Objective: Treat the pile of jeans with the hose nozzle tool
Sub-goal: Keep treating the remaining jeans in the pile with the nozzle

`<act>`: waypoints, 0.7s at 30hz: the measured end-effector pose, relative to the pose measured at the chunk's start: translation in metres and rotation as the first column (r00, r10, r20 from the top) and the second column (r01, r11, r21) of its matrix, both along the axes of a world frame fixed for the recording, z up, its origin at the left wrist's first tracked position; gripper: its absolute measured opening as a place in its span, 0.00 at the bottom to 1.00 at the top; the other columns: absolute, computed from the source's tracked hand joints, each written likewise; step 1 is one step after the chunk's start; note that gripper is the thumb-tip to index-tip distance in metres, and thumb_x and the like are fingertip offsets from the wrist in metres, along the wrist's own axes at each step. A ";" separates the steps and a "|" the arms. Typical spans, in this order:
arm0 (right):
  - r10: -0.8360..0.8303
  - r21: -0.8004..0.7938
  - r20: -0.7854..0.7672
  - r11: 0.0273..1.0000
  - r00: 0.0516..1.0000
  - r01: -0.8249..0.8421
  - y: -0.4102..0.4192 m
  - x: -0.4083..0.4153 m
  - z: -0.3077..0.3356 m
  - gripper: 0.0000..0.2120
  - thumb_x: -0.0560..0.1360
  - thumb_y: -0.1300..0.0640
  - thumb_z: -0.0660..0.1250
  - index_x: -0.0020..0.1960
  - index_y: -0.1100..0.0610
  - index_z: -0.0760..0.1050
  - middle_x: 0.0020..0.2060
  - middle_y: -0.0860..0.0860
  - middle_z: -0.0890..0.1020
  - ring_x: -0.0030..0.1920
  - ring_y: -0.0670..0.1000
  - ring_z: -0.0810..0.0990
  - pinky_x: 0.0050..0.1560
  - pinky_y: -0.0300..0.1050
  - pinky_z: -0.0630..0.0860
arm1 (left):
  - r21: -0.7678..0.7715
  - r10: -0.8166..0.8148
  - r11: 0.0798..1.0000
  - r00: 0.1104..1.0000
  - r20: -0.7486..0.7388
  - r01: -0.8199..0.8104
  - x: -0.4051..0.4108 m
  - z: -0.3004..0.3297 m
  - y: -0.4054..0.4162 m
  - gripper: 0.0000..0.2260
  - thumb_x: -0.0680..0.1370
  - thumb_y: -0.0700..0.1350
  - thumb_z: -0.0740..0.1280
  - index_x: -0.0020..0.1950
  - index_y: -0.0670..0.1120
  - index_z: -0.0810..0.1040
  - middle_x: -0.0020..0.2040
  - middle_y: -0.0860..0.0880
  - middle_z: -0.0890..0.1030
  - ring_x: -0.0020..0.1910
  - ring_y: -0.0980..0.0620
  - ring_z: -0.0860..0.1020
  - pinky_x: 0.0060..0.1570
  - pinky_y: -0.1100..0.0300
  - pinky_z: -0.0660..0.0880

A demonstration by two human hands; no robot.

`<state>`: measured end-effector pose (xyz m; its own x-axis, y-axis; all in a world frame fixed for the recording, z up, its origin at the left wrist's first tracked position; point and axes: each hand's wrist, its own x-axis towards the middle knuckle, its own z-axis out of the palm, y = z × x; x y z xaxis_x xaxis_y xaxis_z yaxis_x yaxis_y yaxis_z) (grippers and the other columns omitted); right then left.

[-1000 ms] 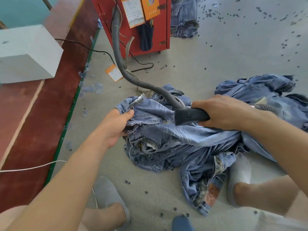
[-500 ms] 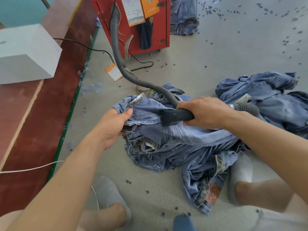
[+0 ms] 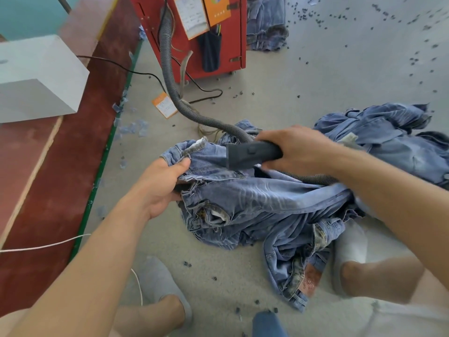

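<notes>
A pile of blue jeans (image 3: pixel 267 205) lies crumpled on the grey floor in front of me. My left hand (image 3: pixel 160 183) grips the waistband edge of the top pair at the pile's left side. My right hand (image 3: pixel 294 147) is wrapped around the black nozzle (image 3: pixel 247 154), whose mouth points left and rests on the denim near the waistband. A grey ribbed hose (image 3: pixel 170 76) runs from the nozzle up to the red machine (image 3: pixel 218 32).
A second heap of jeans (image 3: pixel 388 142) lies to the right, and more denim (image 3: pixel 267 23) sits beside the red machine. A red platform (image 3: pixel 60 166) with a white box (image 3: pixel 38 79) borders the left. Black cables, an orange tag (image 3: pixel 164 104) and small dark bits litter the floor. My slippered feet are near the pile.
My right hand has slid the nozzle leftward across the top jeans toward the waistband. My left hand keeps its hold on the same edge.
</notes>
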<state>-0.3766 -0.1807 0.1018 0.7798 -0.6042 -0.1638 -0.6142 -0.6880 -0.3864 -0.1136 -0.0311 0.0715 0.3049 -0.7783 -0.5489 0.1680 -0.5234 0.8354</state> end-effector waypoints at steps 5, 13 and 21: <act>-0.042 0.082 -0.122 0.995 0.992 0.052 -0.023 -0.025 0.017 0.15 0.73 0.53 0.77 0.56 0.42 0.78 0.36 0.40 0.80 0.36 0.40 0.77 0.35 0.40 0.69 | 0.004 0.029 1.000 0.994 -0.105 -0.029 -0.001 0.003 0.003 0.11 0.87 0.43 0.60 0.65 0.47 0.80 0.57 0.44 0.87 0.53 0.43 0.86 0.51 0.38 0.82; 0.043 -0.032 -0.187 0.998 0.982 -0.050 0.015 0.000 -0.011 0.12 0.75 0.46 0.72 0.57 0.40 0.74 0.37 0.39 0.75 0.38 0.44 0.75 0.37 0.47 0.75 | 0.030 0.105 0.995 0.965 -0.242 -0.100 -0.006 0.007 -0.001 0.10 0.86 0.42 0.60 0.61 0.44 0.81 0.53 0.41 0.86 0.44 0.45 0.86 0.43 0.43 0.84; -0.028 0.022 0.148 0.999 0.989 0.025 0.020 -0.022 0.051 0.16 0.71 0.39 0.71 0.57 0.37 0.74 0.44 0.26 0.78 0.43 0.30 0.77 0.38 0.34 0.69 | 0.051 0.176 0.983 0.832 -0.525 -0.176 -0.011 0.012 -0.006 0.21 0.87 0.50 0.53 0.71 0.40 0.77 0.67 0.38 0.80 0.64 0.39 0.80 0.61 0.44 0.80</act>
